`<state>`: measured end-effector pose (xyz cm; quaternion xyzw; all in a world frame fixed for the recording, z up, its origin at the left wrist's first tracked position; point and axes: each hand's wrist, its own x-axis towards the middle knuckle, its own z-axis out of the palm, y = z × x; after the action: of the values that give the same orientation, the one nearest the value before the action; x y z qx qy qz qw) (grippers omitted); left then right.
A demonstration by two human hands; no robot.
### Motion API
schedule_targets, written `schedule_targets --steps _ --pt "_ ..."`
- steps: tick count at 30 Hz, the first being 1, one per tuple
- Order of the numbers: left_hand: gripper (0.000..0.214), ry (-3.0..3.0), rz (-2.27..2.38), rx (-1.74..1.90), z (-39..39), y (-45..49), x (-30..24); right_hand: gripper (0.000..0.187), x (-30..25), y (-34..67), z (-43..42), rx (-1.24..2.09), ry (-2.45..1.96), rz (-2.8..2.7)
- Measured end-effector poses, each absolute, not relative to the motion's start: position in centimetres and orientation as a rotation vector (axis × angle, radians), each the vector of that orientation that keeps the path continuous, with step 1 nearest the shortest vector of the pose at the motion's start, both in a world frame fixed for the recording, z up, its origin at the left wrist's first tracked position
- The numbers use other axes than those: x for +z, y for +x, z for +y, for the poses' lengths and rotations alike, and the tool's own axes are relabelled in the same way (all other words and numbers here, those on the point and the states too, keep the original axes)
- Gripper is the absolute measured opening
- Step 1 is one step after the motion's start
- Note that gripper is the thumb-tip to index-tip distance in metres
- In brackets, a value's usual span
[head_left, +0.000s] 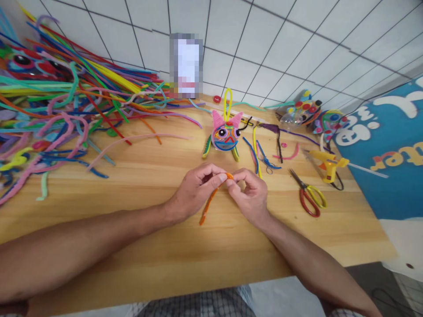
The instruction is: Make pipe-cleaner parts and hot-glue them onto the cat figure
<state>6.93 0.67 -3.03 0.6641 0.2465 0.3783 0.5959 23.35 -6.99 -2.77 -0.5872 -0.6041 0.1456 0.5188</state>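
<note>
Both hands meet over the middle of the wooden table (132, 246). My left hand (196, 189) and my right hand (249, 191) pinch the top end of an orange pipe cleaner (208, 206), which bends down and left between them to the table. Just beyond the hands stands a small pipe-cleaner creature (226, 132) with pink ears, big eyes and a yellow loop on top.
A large heap of coloured pipe cleaners (56, 105) covers the table's left side. Red-and-yellow scissors (309, 198), a yellow glue gun (327, 165) and small blue scissors (266, 160) lie to the right. More decorated figures (310, 114) sit at the far right by a blue mat (390, 167).
</note>
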Motion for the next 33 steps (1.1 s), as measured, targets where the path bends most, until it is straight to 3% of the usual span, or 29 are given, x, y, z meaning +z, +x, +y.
schedule_targets --steps 9,15,23,28,33 --pt "0.02 1.507 0.609 0.858 0.8 6.9 -2.8 0.024 -2.9 23.8 -7.2 0.449 -1.395 -1.439" --pt "0.03 1.219 0.674 0.745 2.6 7.2 -2.0 0.049 -1.9 24.7 -6.9 0.721 -1.342 -1.206" --pt "0.028 0.856 0.619 0.734 8.4 5.9 0.5 0.054 6.2 30.2 -6.5 1.213 -1.304 -1.042" --pt "0.039 0.876 0.417 0.609 10.4 4.5 1.8 0.053 10.1 34.6 -9.7 0.818 -1.578 -1.191" --pt "0.046 0.96 0.183 0.361 7.8 4.3 2.4 0.047 6.7 35.4 -10.6 0.319 -1.843 -1.096"
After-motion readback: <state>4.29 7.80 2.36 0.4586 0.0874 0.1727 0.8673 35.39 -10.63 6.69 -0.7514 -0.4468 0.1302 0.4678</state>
